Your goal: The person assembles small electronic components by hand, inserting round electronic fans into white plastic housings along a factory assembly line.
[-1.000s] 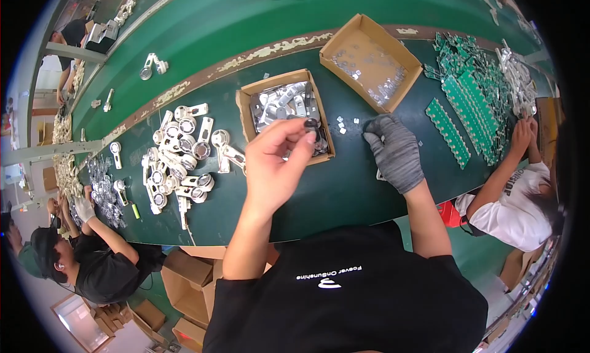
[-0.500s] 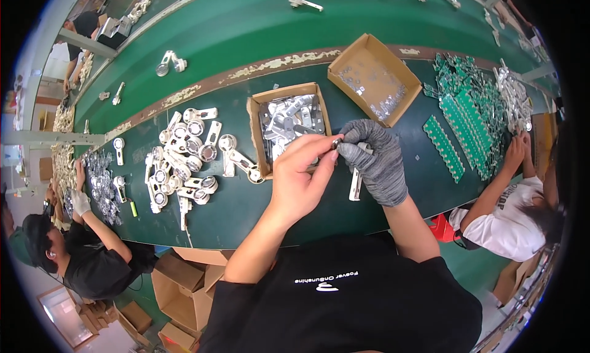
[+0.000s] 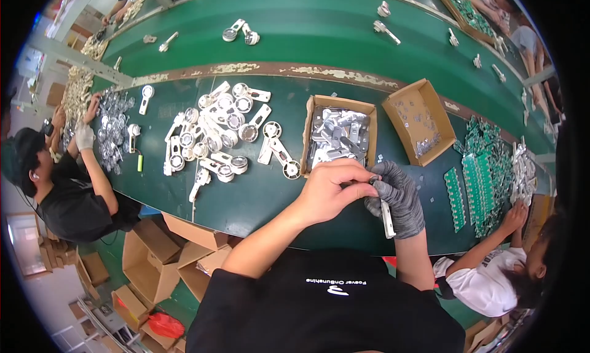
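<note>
My bare left hand (image 3: 332, 193) pinches a small dark piece (image 3: 373, 179) between thumb and forefinger; its shape is too small to make out. Close against it, my right hand (image 3: 402, 199) in a grey knitted glove is curled round a white plastic handle (image 3: 387, 220), which sticks out below the fingers. The handle's upper end is hidden by the glove. Just beyond my left hand stands a cardboard box (image 3: 308, 135) with grey and silver flat covers (image 3: 341, 132) heaped in it. To the left lies a pile of white round-headed parts with handles (image 3: 215, 129).
A second cardboard box (image 3: 439, 110), tilted, holds small clear pieces. Green circuit boards (image 3: 476, 187) lie at the right. A green conveyor belt (image 3: 307, 43) with scattered parts runs beyond a worn ledge (image 3: 344, 75). Co-workers sit at left (image 3: 67, 187) and right (image 3: 491, 279).
The view has swung, so the table's things appear further right. My hands stay together at the fingertips, and the white handle in my right hand now points down more visibly.
</note>
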